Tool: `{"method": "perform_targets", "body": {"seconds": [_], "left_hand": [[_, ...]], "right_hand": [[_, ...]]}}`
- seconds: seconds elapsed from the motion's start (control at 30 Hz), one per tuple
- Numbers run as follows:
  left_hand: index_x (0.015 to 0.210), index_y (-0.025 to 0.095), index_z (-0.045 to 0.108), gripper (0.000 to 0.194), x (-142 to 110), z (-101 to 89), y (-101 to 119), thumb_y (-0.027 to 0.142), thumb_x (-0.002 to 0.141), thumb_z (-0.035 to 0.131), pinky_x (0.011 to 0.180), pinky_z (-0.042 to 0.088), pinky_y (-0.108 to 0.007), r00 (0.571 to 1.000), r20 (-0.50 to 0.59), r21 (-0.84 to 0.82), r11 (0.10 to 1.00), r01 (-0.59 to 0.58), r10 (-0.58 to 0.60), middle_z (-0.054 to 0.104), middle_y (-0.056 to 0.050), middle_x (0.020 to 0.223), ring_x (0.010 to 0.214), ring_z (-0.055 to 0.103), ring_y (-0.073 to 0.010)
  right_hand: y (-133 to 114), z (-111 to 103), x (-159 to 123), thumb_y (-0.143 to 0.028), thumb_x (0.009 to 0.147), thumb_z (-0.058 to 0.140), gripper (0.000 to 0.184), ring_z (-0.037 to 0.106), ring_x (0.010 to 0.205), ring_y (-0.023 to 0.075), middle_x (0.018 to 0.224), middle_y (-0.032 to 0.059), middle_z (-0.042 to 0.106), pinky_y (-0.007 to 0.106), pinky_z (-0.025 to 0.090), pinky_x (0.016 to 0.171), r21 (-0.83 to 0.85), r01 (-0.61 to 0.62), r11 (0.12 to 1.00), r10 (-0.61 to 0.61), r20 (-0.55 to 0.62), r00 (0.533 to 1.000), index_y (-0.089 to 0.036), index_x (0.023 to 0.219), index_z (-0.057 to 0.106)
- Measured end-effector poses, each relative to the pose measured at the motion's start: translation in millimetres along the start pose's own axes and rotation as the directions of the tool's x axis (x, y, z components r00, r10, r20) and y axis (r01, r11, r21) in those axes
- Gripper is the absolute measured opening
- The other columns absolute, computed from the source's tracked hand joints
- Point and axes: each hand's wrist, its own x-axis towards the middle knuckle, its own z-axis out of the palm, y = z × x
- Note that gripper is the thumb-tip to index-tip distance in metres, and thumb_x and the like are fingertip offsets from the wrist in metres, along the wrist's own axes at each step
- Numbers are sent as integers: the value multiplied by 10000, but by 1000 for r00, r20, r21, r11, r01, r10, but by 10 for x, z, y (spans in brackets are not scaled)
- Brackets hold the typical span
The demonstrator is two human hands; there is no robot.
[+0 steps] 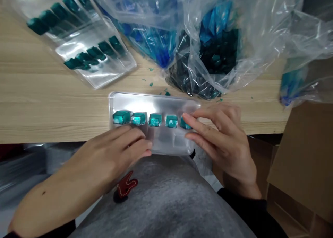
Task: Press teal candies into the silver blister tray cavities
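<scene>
In front of me a clear plastic tray (161, 142) lies at the table's front edge, partly overhanging it. Across it runs a row of several shiny teal blocks, among them a left-end block (121, 117) and a middle block (155, 120). My left hand (122, 146) grips the tray's near left edge, fingers bent over it. With fingers and thumb closed around it, my right hand (221, 135) holds the right-end teal block (185, 122), which the fingers partly cover.
At upper left, two overlapping clear trays (114, 80) hold more teal blocks. Behind my tray stand clear plastic bags with blue pieces (148, 40) and dark green pieces (220, 54). Teal scraps (151, 84) dot the wooden table (39, 103). A cardboard box (304, 155) is at right.
</scene>
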Motion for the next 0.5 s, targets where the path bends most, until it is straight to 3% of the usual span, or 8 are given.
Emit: {"method": "perform_targets", "body": {"seconds": [0.17, 0.33, 0.4, 0.5], "left_hand": [[907, 210, 660, 360, -19, 77, 52, 186, 1046, 329, 586, 478, -332, 1000, -5, 57, 998, -10, 10, 676, -23, 786, 673, 600, -196], [929, 196, 656, 190, -9, -88, 118, 148, 987, 481, 547, 504, -309, 989, 51, 53, 988, -142, 139, 675, -15, 754, 639, 597, -174], [958, 202, 663, 135, -66, -190, 143, 154, 966, 538, 579, 510, -320, 997, 9, -17, 997, -78, 78, 675, -16, 792, 687, 614, -171], [981, 250, 670, 93, -132, -284, 159, 212, 940, 595, 650, 518, -368, 997, -65, -68, 997, 32, -36, 677, -15, 831, 750, 612, -198]], "right_hand": [[12, 119, 10, -179, 952, 649, 286, 648, 956, 187, 1041, 19, 735, 402, 470, 908, 16, -43, 999, 44, -69, 997, -312, 1204, 674], [53, 81, -83, -339, 956, 638, 366, 637, 1105, 243, 1190, 58, 676, 430, 524, 925, 299, -144, 943, 201, -172, 964, -322, 1322, 638], [69, 17, -122, -369, 962, 620, 335, 648, 1077, 240, 1149, 48, 676, 414, 551, 884, 388, -154, 909, 241, -187, 952, -353, 1295, 661], [60, -68, -141, -505, 897, 668, 348, 662, 893, 182, 1007, 25, 668, 320, 569, 709, 514, -46, 857, 114, -101, 988, -337, 1200, 706]]}}
